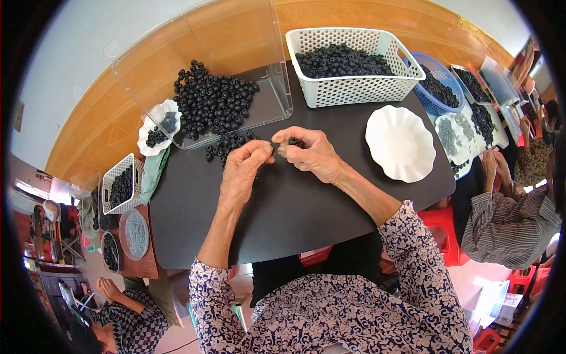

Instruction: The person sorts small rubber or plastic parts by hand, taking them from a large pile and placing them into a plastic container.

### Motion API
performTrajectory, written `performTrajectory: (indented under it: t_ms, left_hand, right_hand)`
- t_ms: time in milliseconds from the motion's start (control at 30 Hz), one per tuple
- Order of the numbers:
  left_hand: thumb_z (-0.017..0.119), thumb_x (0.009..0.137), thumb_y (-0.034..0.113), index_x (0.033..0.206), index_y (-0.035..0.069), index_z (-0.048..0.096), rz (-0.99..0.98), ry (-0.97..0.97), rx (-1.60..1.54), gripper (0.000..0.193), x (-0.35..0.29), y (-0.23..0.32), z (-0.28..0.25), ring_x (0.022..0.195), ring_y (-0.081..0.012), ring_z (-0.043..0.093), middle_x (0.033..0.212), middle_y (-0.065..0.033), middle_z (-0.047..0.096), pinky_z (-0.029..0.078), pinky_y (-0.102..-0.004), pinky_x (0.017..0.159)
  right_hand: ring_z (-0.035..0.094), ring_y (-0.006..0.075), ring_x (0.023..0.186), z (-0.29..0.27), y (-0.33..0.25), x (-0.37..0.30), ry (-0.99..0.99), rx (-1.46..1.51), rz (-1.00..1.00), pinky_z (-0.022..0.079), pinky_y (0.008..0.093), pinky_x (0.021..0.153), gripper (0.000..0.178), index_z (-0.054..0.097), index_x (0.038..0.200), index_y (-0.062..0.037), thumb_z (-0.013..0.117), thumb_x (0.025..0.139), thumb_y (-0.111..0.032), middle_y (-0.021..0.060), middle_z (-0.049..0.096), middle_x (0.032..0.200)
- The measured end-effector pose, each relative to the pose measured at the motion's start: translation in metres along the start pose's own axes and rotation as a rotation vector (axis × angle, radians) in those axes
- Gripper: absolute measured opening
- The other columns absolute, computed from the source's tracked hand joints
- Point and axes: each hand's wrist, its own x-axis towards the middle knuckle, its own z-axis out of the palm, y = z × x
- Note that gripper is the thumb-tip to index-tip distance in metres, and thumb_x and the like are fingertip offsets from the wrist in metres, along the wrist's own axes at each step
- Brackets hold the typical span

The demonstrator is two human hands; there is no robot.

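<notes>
Can see orange-brown wall panelling (pixel 377 15) out back, red stool (pixel 451 239) off right, striped-top person (pixel 510 227) past it, plus checked-top person (pixel 138 321) lower left.

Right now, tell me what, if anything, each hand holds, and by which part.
Right hand: black beads, inside its curled fingers; which part it grips is hidden. Left hand: pinched; anything between its fingertips cannot be told.

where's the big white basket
In the head view, the big white basket stands right of centre at the far side of the table, between the clear bin and the blue basket.
</notes>
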Motion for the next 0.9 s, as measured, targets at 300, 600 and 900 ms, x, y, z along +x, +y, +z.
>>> performTrajectory:
  t_ms: [300,600,900]
  left_hand:
    - [0.063,0.092,0.023,0.088,0.003,0.065,0.031,-0.128,-0.370,0.020,0.001,-0.013,0.008,0.077,-0.0073,0.054,0.081,0.0015,0.060,0.045,-0.0249,0.077]
    - [0.056,0.092,0.018,0.097,0.000,0.064,0.138,0.134,0.124,0.020,-0.014,0.010,-0.010,0.077,-0.0062,0.051,0.081,0.0002,0.060,0.041,-0.0223,0.074]
    - [0.065,0.077,0.000,0.103,-0.002,0.062,0.541,0.032,1.142,0.027,-0.046,0.001,-0.018,0.121,-0.0370,0.040,0.114,-0.0139,0.050,0.041,-0.0444,0.098]
  right_hand:
    - [0.054,0.0085,0.077,0.012,0.008,0.004,0.090,-0.662,-0.389,0.047,0.0234,0.068,0.022,0.069,0.099,-0.0025,0.074,0.078,-0.005,0.0013,0.060,0.084]
    - [0.051,0.0068,0.065,0.008,0.010,0.002,0.163,-0.751,-0.403,0.043,0.0213,0.063,0.013,0.069,0.094,-0.0024,0.069,0.081,-0.005,-0.0018,0.061,0.076]
    - [0.043,0.0022,0.063,-0.004,-0.005,0.004,0.073,0.099,-0.087,0.028,0.0155,0.045,0.013,0.063,0.094,-0.0042,0.063,0.092,-0.017,0.0004,0.056,0.083]
